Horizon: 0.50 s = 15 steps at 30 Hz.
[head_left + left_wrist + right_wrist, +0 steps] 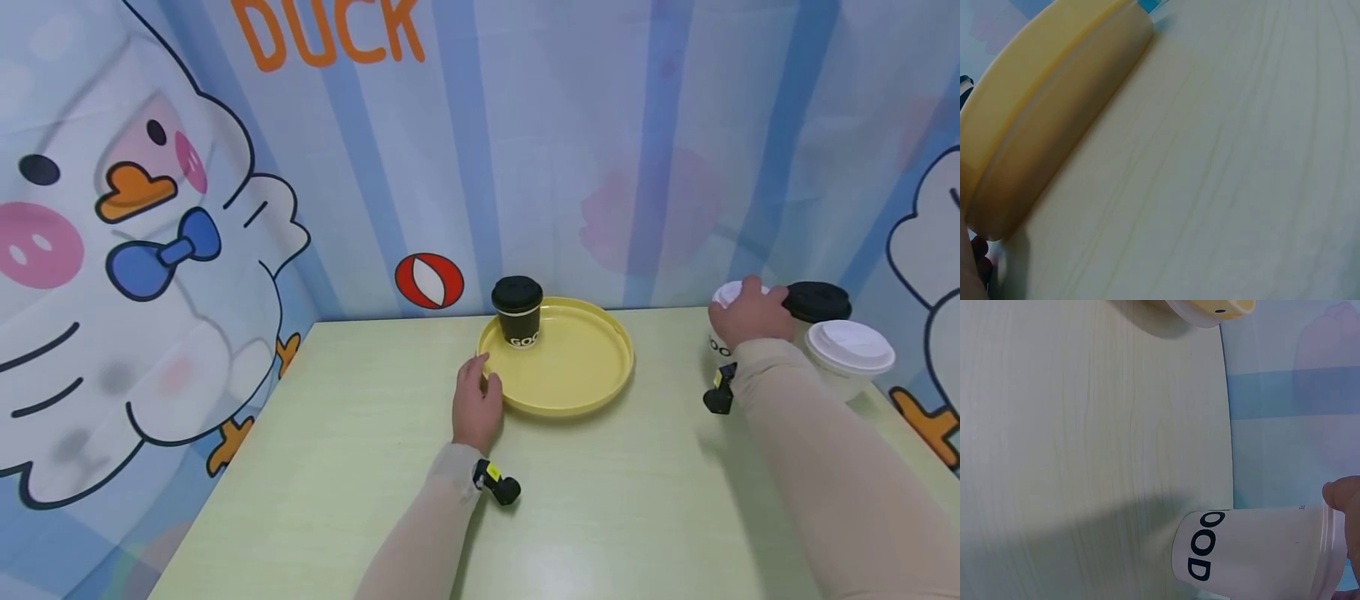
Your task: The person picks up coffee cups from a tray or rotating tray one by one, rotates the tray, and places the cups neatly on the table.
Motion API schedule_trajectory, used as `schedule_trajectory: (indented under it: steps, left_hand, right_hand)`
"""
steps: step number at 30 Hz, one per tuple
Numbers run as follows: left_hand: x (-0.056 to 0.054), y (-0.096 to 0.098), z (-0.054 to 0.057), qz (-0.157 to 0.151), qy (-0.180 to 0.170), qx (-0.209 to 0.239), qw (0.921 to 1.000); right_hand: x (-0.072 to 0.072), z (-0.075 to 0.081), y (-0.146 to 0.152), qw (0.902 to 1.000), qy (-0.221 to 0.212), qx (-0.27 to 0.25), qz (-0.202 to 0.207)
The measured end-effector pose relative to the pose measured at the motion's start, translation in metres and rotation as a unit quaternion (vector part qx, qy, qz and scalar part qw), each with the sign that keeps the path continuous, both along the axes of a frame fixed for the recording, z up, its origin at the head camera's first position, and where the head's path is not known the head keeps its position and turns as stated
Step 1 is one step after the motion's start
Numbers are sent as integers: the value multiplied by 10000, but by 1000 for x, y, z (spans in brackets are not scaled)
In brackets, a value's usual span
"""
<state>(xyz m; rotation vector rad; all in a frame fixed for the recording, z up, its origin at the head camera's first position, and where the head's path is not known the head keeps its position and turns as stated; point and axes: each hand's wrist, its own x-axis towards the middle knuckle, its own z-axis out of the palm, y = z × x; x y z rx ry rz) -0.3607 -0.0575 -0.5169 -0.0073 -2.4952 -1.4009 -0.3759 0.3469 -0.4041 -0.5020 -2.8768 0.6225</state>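
Observation:
Beside the near-left edge of a round yellow plate (570, 387) is my left hand (477, 406), its fingertips at the rim. In the left wrist view the plate's side (1054, 119) fills the upper left, with only a bit of the hand at the corner. On the plate's left part stands a black paper cup with a black lid (519, 310). My right hand (756, 315) grips a white paper cup (1260, 550) by its lidded top from above. Black letters run near the cup's base, and the hand hides most of its lid.
Right next to the right hand stand a cup with a black lid (819, 300) and a white cup with a white lid (851, 346), both partly hidden by the arm. A printed cloth (525, 150) hangs behind the pale table (360, 400).

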Motion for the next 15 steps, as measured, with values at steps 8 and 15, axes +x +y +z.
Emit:
schedule_trajectory:
  steps: [8, 15]
  left_hand:
    - [0, 0, -1, 10, -16, -25, 10000]
    - [-2, -1, -2, -37, 39, -17, 10000]
  right_hand:
    - [7, 16, -2, 9994, -304, 132, 27]
    - [8, 37, -13, 9969, -95, 770, -128]
